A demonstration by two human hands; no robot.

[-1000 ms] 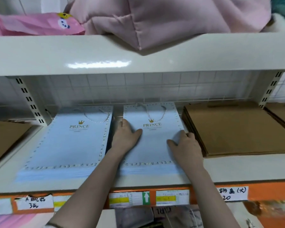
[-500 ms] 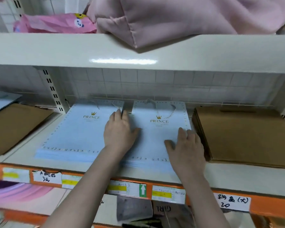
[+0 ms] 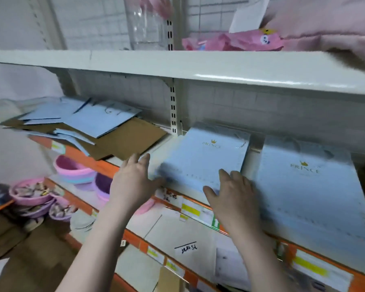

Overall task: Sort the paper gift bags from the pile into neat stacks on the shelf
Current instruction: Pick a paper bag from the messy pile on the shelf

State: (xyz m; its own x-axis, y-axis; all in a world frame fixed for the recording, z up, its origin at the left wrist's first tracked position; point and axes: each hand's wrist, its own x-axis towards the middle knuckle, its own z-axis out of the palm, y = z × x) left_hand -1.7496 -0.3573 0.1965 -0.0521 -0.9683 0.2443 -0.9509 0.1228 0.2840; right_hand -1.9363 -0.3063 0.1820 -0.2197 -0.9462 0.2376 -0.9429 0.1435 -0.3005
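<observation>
Two flat stacks of light blue gift bags with a gold crown print lie side by side on the white shelf (image 3: 251, 152). My left hand (image 3: 133, 182) is at the front left corner of the left stack (image 3: 200, 159), fingers straight, thumb touching its edge. My right hand (image 3: 232, 194) lies flat on that stack's front right corner. The right stack (image 3: 308, 186) lies untouched. A loose pile of blue gift bags (image 3: 93, 119) sits jumbled on brown bags (image 3: 131, 140) further left on the shelf.
The upper shelf (image 3: 198, 66) overhangs the stacks and carries a pink package (image 3: 240, 42), a clear jar (image 3: 148, 24) and pink cloth. Pink and purple bowls (image 3: 72, 171) sit below left. An orange rail with price labels (image 3: 190, 209) edges the shelf.
The view has swung left, revealing the loose pile. Both hands have left the right stack: my left hand is now at the left stack's left corner, my right hand on its right corner.
</observation>
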